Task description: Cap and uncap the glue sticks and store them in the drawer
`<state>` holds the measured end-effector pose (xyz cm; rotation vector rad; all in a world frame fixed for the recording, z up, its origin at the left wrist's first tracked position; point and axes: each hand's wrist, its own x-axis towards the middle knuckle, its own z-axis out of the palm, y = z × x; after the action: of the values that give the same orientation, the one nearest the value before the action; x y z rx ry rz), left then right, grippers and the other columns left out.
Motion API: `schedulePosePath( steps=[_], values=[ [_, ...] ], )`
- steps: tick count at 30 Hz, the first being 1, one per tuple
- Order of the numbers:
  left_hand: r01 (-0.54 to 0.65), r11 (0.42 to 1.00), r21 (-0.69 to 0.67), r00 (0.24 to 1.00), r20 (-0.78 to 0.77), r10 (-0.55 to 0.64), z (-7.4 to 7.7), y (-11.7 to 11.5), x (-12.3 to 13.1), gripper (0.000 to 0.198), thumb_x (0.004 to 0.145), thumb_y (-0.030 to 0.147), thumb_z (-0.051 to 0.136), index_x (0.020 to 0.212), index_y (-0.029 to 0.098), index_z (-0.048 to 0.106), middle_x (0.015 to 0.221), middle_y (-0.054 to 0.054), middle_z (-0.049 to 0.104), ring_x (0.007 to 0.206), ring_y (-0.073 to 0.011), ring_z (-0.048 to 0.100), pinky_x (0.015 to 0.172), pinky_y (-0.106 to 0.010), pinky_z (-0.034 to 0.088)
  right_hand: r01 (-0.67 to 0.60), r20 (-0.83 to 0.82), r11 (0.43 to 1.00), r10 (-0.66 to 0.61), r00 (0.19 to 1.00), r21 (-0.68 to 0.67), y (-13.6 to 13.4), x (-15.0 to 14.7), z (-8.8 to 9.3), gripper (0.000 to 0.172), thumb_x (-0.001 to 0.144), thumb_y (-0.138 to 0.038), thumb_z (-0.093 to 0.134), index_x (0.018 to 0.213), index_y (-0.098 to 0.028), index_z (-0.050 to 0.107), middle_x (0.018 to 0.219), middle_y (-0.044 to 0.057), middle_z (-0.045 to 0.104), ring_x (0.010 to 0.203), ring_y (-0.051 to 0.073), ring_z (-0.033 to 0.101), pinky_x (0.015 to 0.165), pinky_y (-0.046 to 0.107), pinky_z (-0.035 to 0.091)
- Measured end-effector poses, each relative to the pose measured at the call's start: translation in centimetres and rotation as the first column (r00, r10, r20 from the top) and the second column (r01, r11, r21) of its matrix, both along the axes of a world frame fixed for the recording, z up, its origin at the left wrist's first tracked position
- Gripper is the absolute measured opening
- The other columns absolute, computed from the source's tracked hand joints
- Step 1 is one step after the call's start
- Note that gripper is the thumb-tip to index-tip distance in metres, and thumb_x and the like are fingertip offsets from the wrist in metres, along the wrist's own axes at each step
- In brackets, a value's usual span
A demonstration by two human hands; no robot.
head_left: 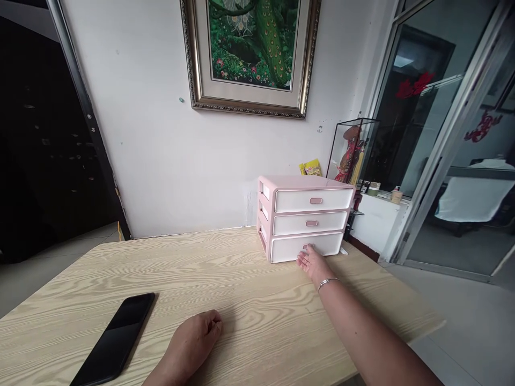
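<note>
A pink drawer unit with three white drawers stands at the back of the wooden table. All three drawers are closed. My right hand, with a silver bracelet at the wrist, reaches to the pink handle of the bottom drawer; its fingertips touch the handle area and the other fingers are spread below it. Curled on the tabletop at the front middle, my left hand has its fingers folded in, with nothing seen in them. A black phone lies flat to its left.
Behind the unit are a yellow packet and a glass case with a red figure. A framed peacock picture hangs on the wall. The table's right edge runs beneath my right forearm, near a glass door.
</note>
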<state>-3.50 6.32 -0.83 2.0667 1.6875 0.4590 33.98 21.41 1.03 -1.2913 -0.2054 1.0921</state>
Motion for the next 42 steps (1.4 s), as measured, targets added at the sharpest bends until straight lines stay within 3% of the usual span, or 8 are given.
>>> schedulePosePath(
  steps=[9, 20, 42],
  values=[
    [0.004, 1.0, -0.025, 1.0, 0.024, -0.003, 0.6, 0.3, -0.3, 0.025, 0.093, 0.032, 0.048, 0.089, 0.025, 0.072, 0.08, -0.001, 0.074, 0.075, -0.0171, 0.065, 0.064, -0.025, 0.034, -0.031, 0.07, 0.999, 0.032, 0.997, -0.013, 1.1, 0.5, 0.3, 0.027, 0.093, -0.044, 0.059, 0.081, -0.021, 0.055, 0.062, -0.002, 0.058, 0.053, 0.011, 0.058, 0.049, 0.02, 0.047],
    [-0.01, 1.0, -0.016, 0.999, 0.036, 0.01, 0.3, 0.2, -0.5, 0.024, 0.093, 0.03, 0.049, 0.088, 0.025, 0.072, 0.078, 0.0, 0.073, 0.074, -0.0164, 0.063, 0.064, -0.024, 0.034, -0.043, 0.091, 0.999, 0.043, 0.995, 0.004, -0.2, 0.5, 0.6, 0.022, 0.091, -0.036, 0.061, 0.077, -0.02, 0.054, 0.059, -0.002, 0.059, 0.051, 0.01, 0.058, 0.046, 0.017, 0.046],
    [0.009, 1.0, 0.003, 1.0, -0.002, -0.009, 0.9, -0.5, -0.3, 0.025, 0.092, 0.028, 0.047, 0.089, 0.023, 0.072, 0.08, -0.003, 0.073, 0.077, -0.0183, 0.065, 0.065, -0.025, 0.035, -0.081, 0.109, 0.997, 0.082, 0.991, -0.008, -10.4, 2.3, -0.5, 0.02, 0.089, -0.038, 0.068, 0.084, -0.021, 0.058, 0.066, 0.002, 0.064, 0.06, 0.015, 0.066, 0.048, 0.02, 0.05]
  ],
)
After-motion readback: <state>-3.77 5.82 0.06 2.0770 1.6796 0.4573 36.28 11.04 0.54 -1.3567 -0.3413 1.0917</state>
